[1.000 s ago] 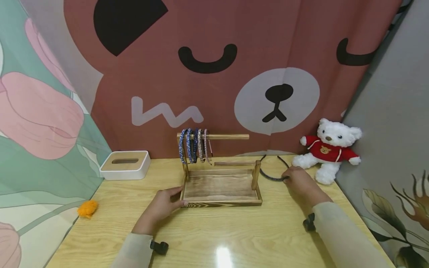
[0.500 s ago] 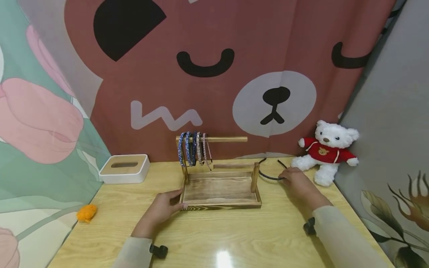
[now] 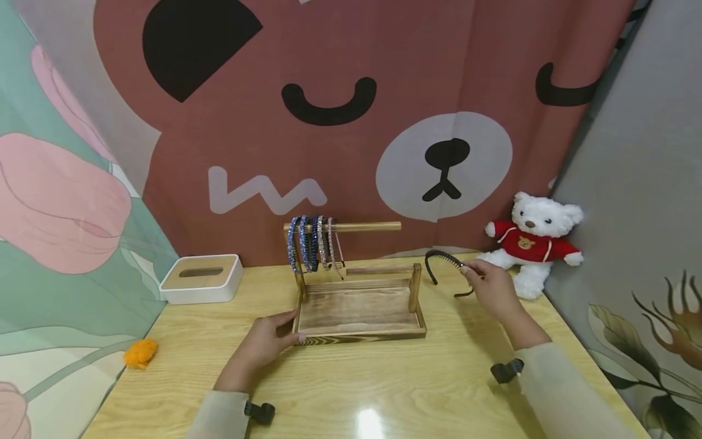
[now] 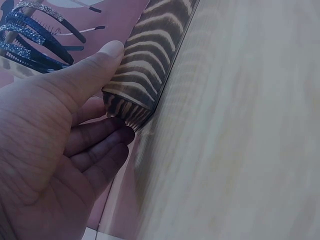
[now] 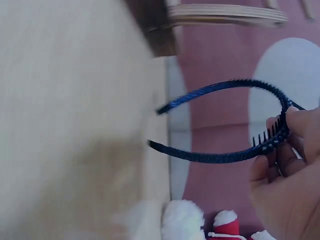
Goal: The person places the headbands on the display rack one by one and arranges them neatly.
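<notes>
A dark headband with comb teeth is pinched at its arch by my right hand. It is up off the table to the right of a wooden headband rack. In the right wrist view, the ends of the headband point away from the fingers, and its teeth face inward. My left hand grips the rack's front left corner, thumb on the front and fingers round the side. Several glittery headbands, blue, silver and pink, hang at the left of the rack's upper bar.
A white tissue box with a wooden lid stands at the back left. An orange fuzzy item lies near the table's left edge. A white teddy bear in a red sweater sits behind my right hand.
My right hand has lifted the dark headband off the table and turned it, so its arch now points up and its ends down. My left hand stays at the rack's corner.
</notes>
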Available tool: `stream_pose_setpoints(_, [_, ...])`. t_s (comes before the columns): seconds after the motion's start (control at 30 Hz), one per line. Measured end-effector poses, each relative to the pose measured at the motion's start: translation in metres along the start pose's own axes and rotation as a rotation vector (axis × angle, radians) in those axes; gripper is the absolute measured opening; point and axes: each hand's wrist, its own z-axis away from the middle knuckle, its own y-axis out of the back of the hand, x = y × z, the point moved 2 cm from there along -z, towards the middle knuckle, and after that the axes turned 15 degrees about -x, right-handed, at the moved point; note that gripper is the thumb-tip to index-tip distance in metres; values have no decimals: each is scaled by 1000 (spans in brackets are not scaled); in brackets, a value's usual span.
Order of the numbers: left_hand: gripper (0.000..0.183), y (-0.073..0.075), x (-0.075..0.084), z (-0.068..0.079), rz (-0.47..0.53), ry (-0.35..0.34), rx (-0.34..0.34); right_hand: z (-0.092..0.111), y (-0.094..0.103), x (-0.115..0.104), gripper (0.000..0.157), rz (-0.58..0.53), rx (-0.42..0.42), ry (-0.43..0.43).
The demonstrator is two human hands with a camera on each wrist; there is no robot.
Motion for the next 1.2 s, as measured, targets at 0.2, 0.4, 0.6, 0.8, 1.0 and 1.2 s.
stream_pose_setpoints(0.2, [67, 0, -2, 0, -10, -2, 9, -7, 18, -20, 65, -391, -79, -155])
stream_pose_setpoints(0.4, [66, -1, -2, -1, -3, -10, 15, -9, 27, -42, 32, -836, -46, -107])
stream_pose_setpoints(0.6, [67, -1, -2, -1, -11, -11, 18, -4, 33, -57, 16, -1161, -27, 1])
stream_pose_setpoints(0.8, [66, -1, -3, 0, -10, 0, 7, 1, 40, -73, 15, -1248, 3, 88])
stream_pose_setpoints(1.0, [66, -3, -1, 1, 2, 10, -8, 5, 46, -81, 14, -1252, 45, 134])
stream_pose_setpoints(1.2, [66, -1, 2, 1, -10, 6, -5, 6, 49, -83, 11, -1286, 64, 148])
